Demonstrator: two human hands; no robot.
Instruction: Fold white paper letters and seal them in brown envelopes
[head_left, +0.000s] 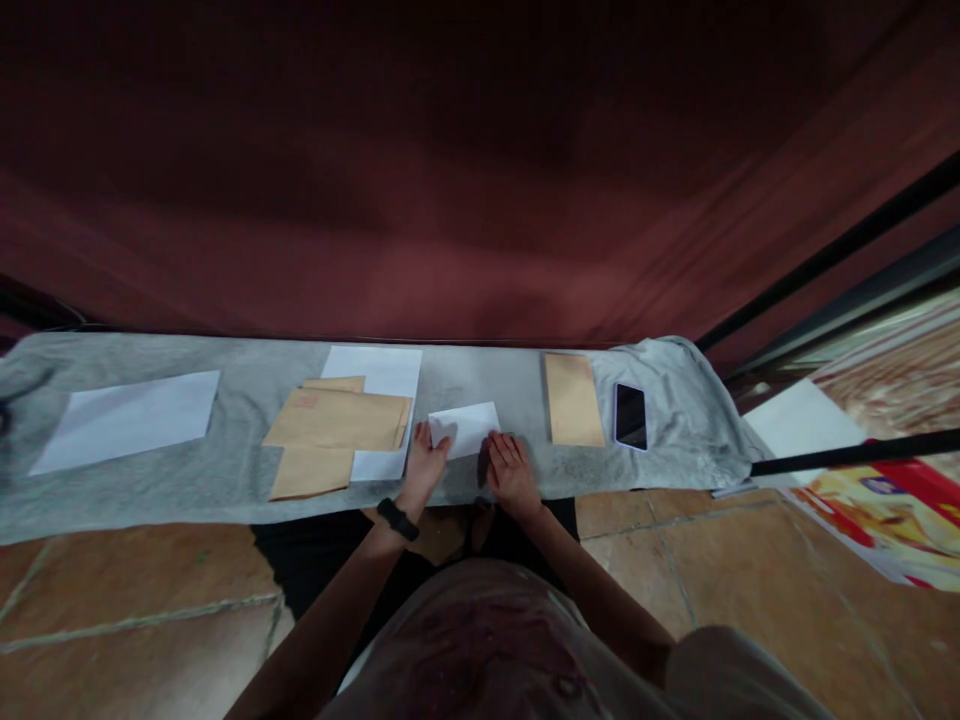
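Note:
A small white sheet of paper, apparently folded, lies in front of me on the grey cloth. At its left edge is my left hand, thumb over the paper and fingers closed along the side. My right hand has its bent fingers together at the right edge; its thumb is hidden. A dark shadow shows under the sheet near that hand. Left of my hands, several brown paper envelopes overlap a larger white sheet. One more brown envelope lies to the right.
A phone rests near the right end of the cloth-covered bench. Another white sheet lies far left. Behind the bench stands a dark red surface. Black bars and a colourful printed package are at the right.

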